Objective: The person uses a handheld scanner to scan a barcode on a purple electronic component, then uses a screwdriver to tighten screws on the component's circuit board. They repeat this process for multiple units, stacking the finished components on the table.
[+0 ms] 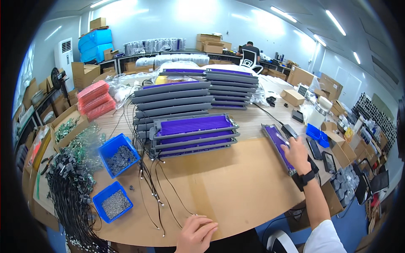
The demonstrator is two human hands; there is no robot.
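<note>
My left hand [196,234] rests at the table's front edge, its fingers bent and pressed together. Whatever they may hold is hidden. The white-tipped end of a thin black cable [179,201] reaches its knuckles. Farther right, my right hand [297,155], with a black band on the wrist, is over a long purple panel in a grey frame [276,145]. Its fingers are closed; a thin pale piece shows at their tips, too small to name. In the middle, grey-framed purple panels [194,125] are stacked, with more stacks [173,95] behind.
On the left stand blue bins of grey parts [122,159] and small metal pieces [114,204], beside a heap of black cables [69,189]. Pink wrapped packs [96,99] lie behind. A black adapter [289,130], blue trays [317,135] and a phone [313,149] lie at right. A person [249,50] sits at the back.
</note>
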